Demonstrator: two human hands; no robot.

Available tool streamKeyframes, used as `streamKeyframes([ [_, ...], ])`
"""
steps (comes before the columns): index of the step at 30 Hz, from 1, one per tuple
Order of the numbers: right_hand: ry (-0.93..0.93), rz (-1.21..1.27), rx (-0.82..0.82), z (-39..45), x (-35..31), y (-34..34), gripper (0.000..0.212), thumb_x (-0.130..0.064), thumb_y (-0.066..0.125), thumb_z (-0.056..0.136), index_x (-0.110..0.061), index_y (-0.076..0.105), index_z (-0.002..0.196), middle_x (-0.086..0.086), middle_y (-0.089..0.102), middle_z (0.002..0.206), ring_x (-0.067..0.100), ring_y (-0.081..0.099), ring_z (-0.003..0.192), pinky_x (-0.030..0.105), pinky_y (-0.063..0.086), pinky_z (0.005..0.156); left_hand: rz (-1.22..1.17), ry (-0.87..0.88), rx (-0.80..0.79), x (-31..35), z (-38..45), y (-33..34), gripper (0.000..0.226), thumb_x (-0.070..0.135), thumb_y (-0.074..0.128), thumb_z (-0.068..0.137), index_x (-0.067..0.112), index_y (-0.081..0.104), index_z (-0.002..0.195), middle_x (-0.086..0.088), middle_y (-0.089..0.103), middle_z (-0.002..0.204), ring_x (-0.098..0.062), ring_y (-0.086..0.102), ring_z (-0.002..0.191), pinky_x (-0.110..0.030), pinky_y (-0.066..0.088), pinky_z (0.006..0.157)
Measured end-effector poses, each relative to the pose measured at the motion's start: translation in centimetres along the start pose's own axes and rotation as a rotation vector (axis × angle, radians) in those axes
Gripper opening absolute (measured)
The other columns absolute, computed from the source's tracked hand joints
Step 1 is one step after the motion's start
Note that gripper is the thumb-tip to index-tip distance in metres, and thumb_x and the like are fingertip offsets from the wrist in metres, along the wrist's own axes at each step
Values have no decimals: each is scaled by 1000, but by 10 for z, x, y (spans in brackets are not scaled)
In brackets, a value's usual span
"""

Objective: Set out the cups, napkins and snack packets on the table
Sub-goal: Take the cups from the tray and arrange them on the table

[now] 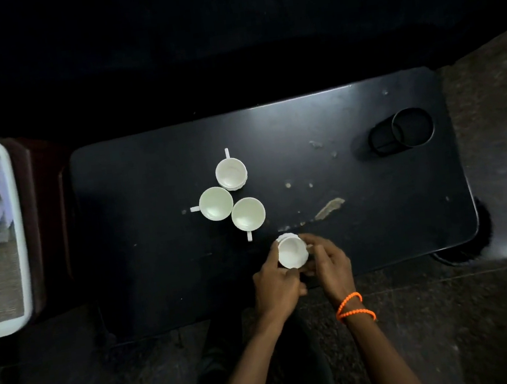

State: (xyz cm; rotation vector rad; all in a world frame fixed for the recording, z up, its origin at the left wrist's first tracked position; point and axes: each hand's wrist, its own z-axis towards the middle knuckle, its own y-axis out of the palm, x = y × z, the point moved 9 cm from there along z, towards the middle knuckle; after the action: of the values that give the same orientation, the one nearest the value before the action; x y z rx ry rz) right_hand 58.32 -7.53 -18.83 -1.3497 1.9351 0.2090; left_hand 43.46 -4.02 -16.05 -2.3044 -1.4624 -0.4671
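Three white cups stand upright and close together mid-table: one at the back [231, 173], one to the left [215, 203] with its handle pointing left, one to the right [248, 213] with its handle toward me. A fourth white cup [291, 252] sits near the front edge of the black table [394, 221]. My left hand [275, 280] grips its left side and my right hand [327, 259], with orange bands on the wrist, holds its right side. No napkins or snack packets lie on the table.
A black cylindrical holder [403, 130] lies tipped at the back right of the table. A white tray [14, 223] at the far left holds cloth and a printed item. Scuffs mark the table's middle right. Dark floor surrounds the table.
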Motion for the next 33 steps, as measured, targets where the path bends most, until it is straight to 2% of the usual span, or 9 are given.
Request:
streamKeyframes([
  [6,29,24,-17,-12,16,-4,32,-16,52,89,-23,78,105,9,74,116,37,72,103,53,63,80,-13,-23,-11,-19,-6,5,73,5,49,76,53,59,130,-5,79,80,-28,78,63,-41,67,73],
  [9,4,-37,-24,-14,19,-4,31,-8,53,92,-17,77,109,10,74,117,36,70,108,59,58,90,-29,-17,-11,-23,-12,9,73,12,49,75,74,55,111,2,79,82,-25,77,61,-36,67,65],
  [12,-10,-59,-13,-18,16,-6,36,-21,53,83,-17,77,109,9,74,117,34,70,110,60,56,94,-46,-4,4,-25,-16,9,76,12,51,77,87,47,95,5,79,83,-23,77,60,-33,66,61],
  [17,-21,-61,4,-24,23,-9,37,-25,53,79,-21,78,106,6,74,117,31,69,111,60,56,95,-52,-32,-42,-31,-17,9,70,14,52,76,66,58,122,-2,80,84,-26,77,58,-40,67,61],
  [20,-53,-63,52,-32,30,-13,33,-22,54,79,-26,77,103,1,75,116,27,68,113,60,53,98,-47,-23,-77,-38,-18,11,68,18,53,74,80,56,101,-1,78,80,-25,76,57,-35,64,54],
  [24,-42,-45,68,-36,39,-11,37,-25,54,80,-22,77,108,1,75,119,28,68,114,61,55,96,-32,-43,-115,-50,-9,9,77,13,54,76,54,54,141,-2,77,74,-15,71,55,-35,63,52],
  [26,-46,-52,67,-36,40,-10,33,-17,56,86,-18,76,111,4,74,121,30,69,113,61,57,92,-6,-41,-123,-55,-3,7,82,13,54,74,49,48,148,-4,78,77,-11,70,52,-28,58,47],
  [29,-71,-146,70,-34,36,-11,29,-5,57,94,-15,76,112,5,73,121,28,67,116,51,55,100,52,-49,-95,-57,7,-4,78,23,54,72,43,52,147,-6,80,83,-18,74,60,-29,58,49],
  [33,-186,-335,213,-37,0,-20,24,-12,63,96,-11,75,117,11,71,120,24,65,115,23,42,95,35,-45,155,-54,28,-60,43,24,55,87,24,72,127,-18,78,113,-39,75,100,-50,64,84],
])
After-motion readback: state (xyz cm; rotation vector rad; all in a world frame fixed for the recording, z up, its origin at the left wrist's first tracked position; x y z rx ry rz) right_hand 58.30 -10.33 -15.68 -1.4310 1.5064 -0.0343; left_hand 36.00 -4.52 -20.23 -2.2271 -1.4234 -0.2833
